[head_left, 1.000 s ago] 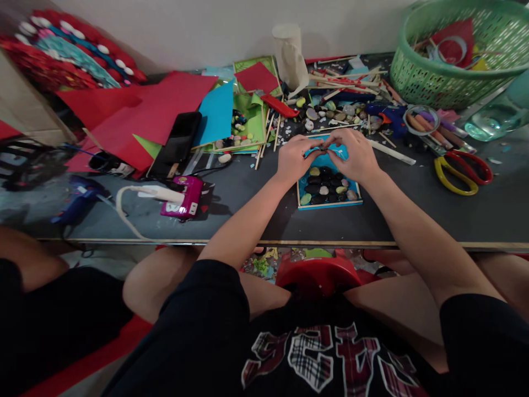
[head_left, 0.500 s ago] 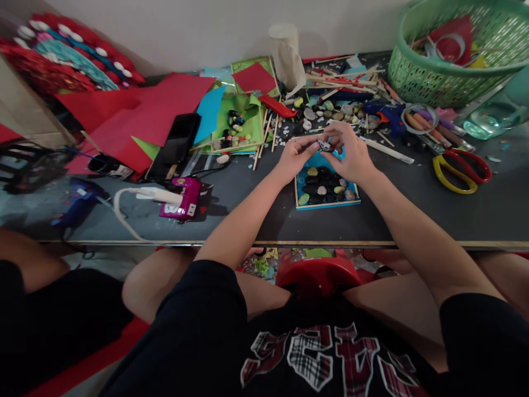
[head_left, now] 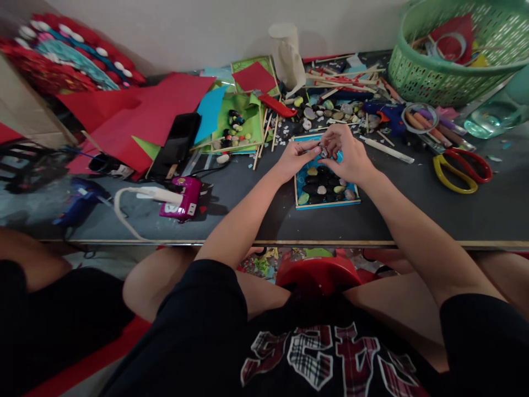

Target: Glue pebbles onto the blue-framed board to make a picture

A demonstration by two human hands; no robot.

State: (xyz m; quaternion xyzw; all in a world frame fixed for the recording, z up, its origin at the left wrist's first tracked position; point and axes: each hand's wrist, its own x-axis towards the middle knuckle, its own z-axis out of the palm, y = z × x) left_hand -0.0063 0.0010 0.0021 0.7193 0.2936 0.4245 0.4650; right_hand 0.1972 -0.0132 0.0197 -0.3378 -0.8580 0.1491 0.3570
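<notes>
Over the back part of a blue stick-framed panel (head_left: 328,205), my left hand (head_left: 298,157) and my right hand (head_left: 346,153) meet at the fingertips. Between them they pinch a small grey-and-white speckled piece (head_left: 324,150), which looks like a pebble; the fingers partly cover it. Black pebbles (head_left: 317,199) and several lighter ones, among them a yellow-green pebble (head_left: 303,198), sit in rows on the panel's front half. Thin wooden sticks edge the panel. Both hands are closed at the fingertips, raised a little above the panel.
Loose pebbles (head_left: 339,116) and sticks lie behind the panel. To the right are red-and-yellow scissors (head_left: 454,175), a glue gun (head_left: 390,117) and a green basket (head_left: 433,82). Leftward are a purple power adapter (head_left: 190,193), a phone (head_left: 181,138) and red paper (head_left: 173,99). Another person sits at far left.
My fingers have shifted slightly around the small speckled piece, turning it. The right hand's fingers sit a little lower and closer; the panel has stayed in place.
</notes>
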